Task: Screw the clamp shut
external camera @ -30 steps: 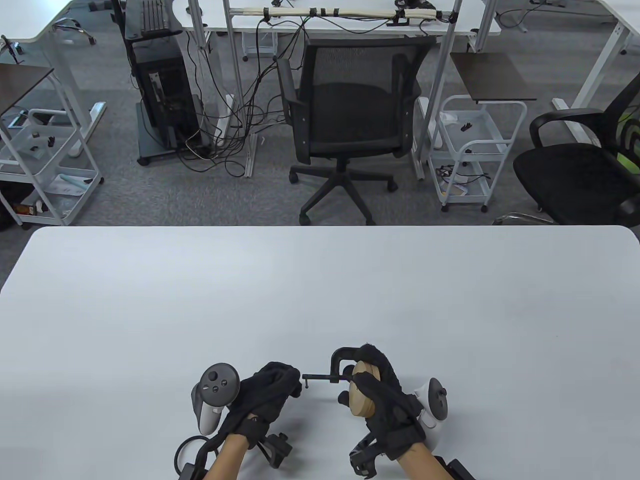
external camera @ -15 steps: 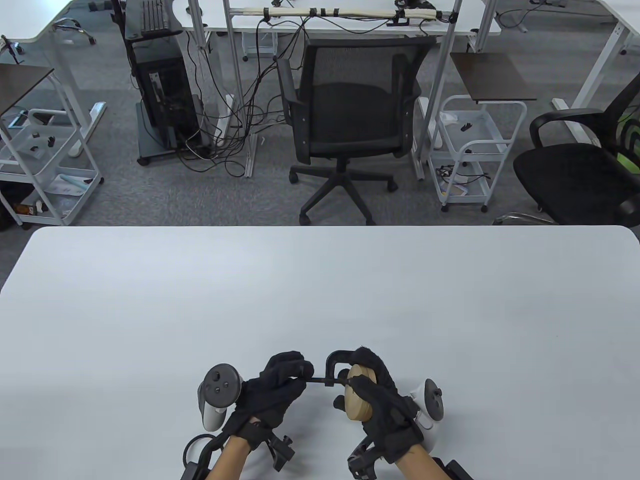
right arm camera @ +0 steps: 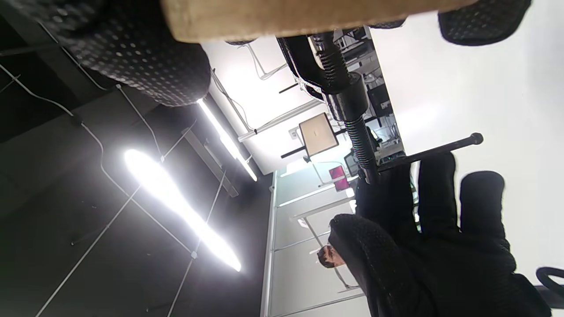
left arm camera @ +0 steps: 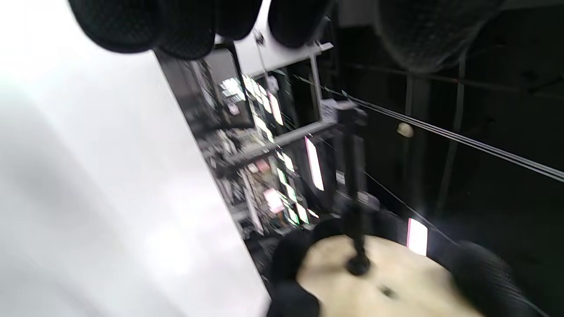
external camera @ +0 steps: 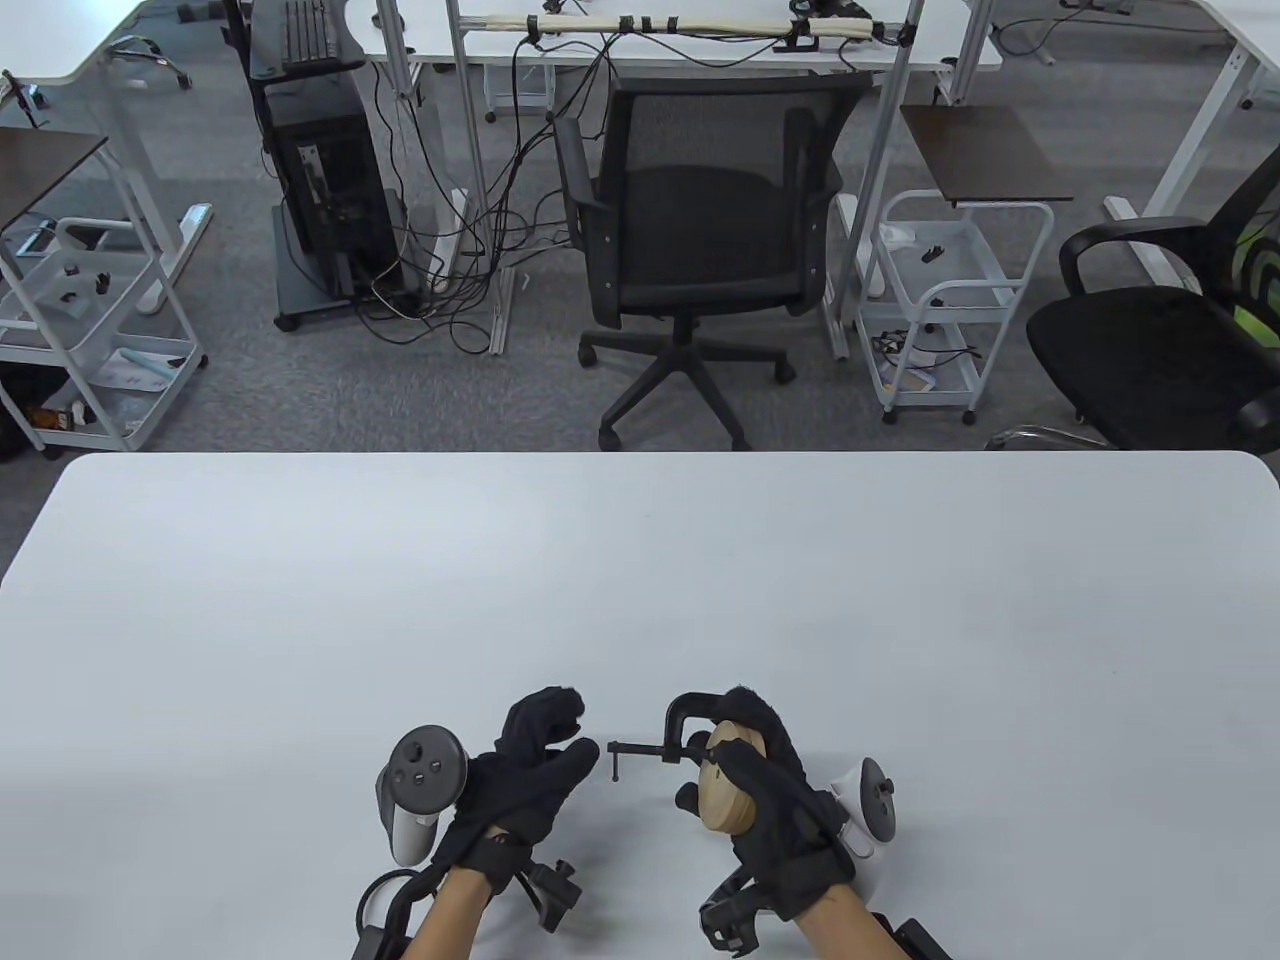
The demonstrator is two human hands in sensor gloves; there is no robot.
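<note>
A black C-clamp [external camera: 688, 712] sits over a round wooden disc [external camera: 728, 790] near the table's front edge. My right hand [external camera: 742, 752] grips the disc and the clamp frame together. The clamp's threaded screw [external camera: 648, 751] points left and ends in a small crossbar handle [external camera: 614, 762]. My left hand [external camera: 582, 728] is open just left of the handle, fingers spread and not touching it. In the left wrist view the screw [left arm camera: 352, 176] meets the disc [left arm camera: 387, 281]. In the right wrist view the screw [right arm camera: 359, 145], the crossbar [right arm camera: 432, 152] and my open left hand [right arm camera: 436, 251] show.
The white table [external camera: 640, 580] stretches far beyond the hands. Behind its far edge stand a black office chair [external camera: 700, 230], a second chair [external camera: 1160, 340] at the right and white carts [external camera: 940, 300].
My left hand held the crossbar half a second ago. It has let go and drawn back left with fingers spread. The right hand, disc and clamp shifted slightly right.
</note>
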